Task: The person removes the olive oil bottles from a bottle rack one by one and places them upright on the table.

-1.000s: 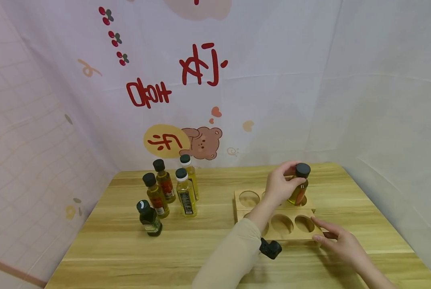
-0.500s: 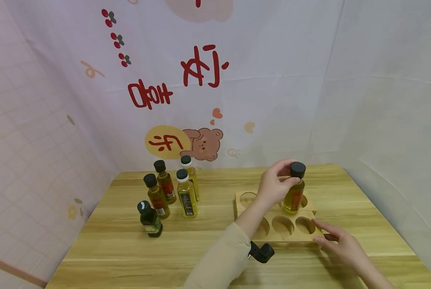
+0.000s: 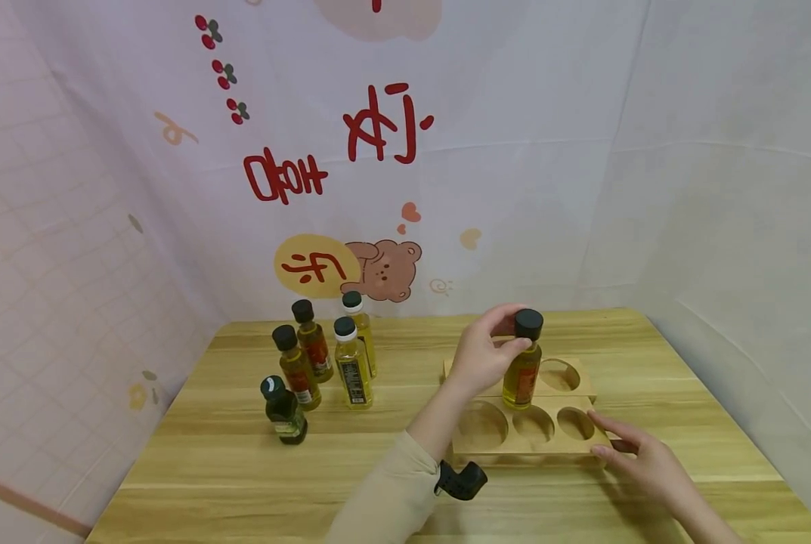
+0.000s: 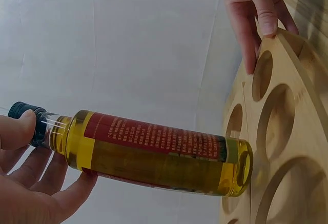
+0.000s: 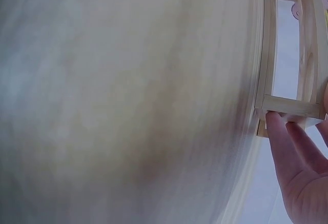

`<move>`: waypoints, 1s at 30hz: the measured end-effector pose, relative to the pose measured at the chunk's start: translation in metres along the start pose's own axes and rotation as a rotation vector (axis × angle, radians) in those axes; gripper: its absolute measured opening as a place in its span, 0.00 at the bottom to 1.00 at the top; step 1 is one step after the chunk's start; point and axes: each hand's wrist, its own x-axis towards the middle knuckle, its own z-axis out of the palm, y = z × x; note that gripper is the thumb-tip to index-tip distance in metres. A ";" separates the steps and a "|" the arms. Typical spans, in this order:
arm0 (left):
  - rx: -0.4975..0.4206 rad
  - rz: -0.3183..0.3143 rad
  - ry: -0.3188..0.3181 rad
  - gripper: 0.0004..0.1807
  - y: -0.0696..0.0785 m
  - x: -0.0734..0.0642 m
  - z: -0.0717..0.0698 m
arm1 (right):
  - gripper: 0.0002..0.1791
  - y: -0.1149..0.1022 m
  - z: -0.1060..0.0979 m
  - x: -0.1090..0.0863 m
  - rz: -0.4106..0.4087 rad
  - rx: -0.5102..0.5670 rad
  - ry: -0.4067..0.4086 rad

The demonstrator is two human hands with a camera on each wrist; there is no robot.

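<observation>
My left hand (image 3: 481, 355) pinches an oil bottle (image 3: 522, 375) by its neck and black cap. Yellow oil and a red label show on the bottle (image 4: 154, 149) in the left wrist view. Its base hangs just over a stepped wooden rack (image 3: 537, 447) with round holes in two rows; whether it touches the wood I cannot tell. At the rack's right end my right hand (image 3: 639, 457) grips the corner, thumb and fingers about the edge. The right wrist view shows the right hand's fingers (image 5: 287, 147) against the rack's end board (image 5: 292, 105).
Several bottles stand at the left of the wooden table (image 3: 242, 499): a short dark green bottle (image 3: 286, 415), two red-labelled oil bottles (image 3: 301, 381) and two clear ones with white collars (image 3: 354, 374). A printed curtain (image 3: 527, 151) hangs behind the table.
My left hand has carried the oil bottle leftward over the rack, away from the back right hole, which now shows uncovered. The right hand has stayed at the rack's end.
</observation>
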 end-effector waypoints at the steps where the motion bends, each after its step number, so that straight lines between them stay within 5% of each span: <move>1: 0.007 0.004 -0.004 0.24 0.000 -0.001 -0.003 | 0.32 0.000 0.000 0.000 0.005 0.000 -0.002; 11: 0.022 -0.014 -0.016 0.24 0.003 -0.013 -0.032 | 0.34 -0.001 -0.003 -0.001 0.038 -0.029 -0.026; 30: 0.042 -0.055 0.087 0.24 -0.009 -0.045 -0.098 | 0.32 0.002 -0.001 0.002 -0.007 0.005 -0.014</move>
